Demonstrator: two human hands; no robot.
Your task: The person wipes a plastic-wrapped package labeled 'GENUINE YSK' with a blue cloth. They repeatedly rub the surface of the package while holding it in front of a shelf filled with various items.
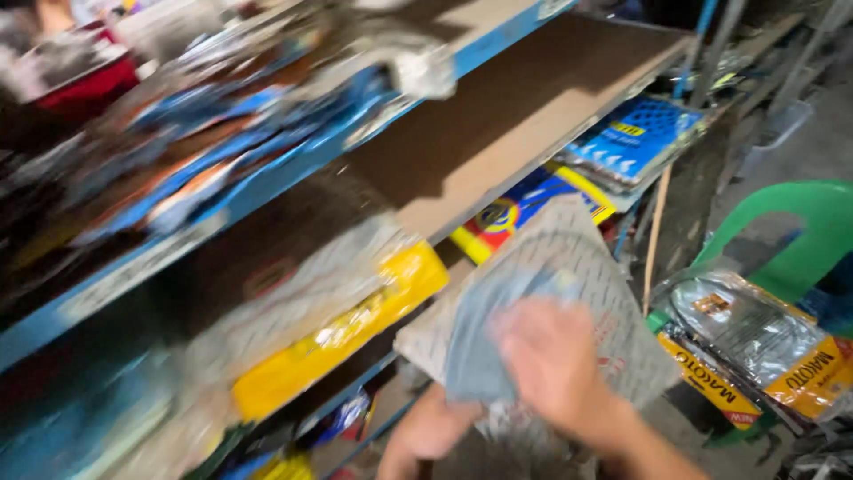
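Observation:
My right hand (553,360) lies on a flat grey packet with a dotted pattern (569,258), its fingers closed over a bluish-grey piece held against the packet's front. My left hand (426,431) is under the packet's lower edge and mostly hidden by it. The packet is held in front of a blue metal shelf rack (498,40). The whole picture is blurred by motion.
The rack's shelves hold a yellow plastic-wrapped pack (346,329), a yellow, blue and red packet (520,209) and a blue packet (635,133). A green plastic chair (800,231) at the right carries clear-wrapped packs with orange labels (755,342). A thin wooden stick (656,236) leans by the rack.

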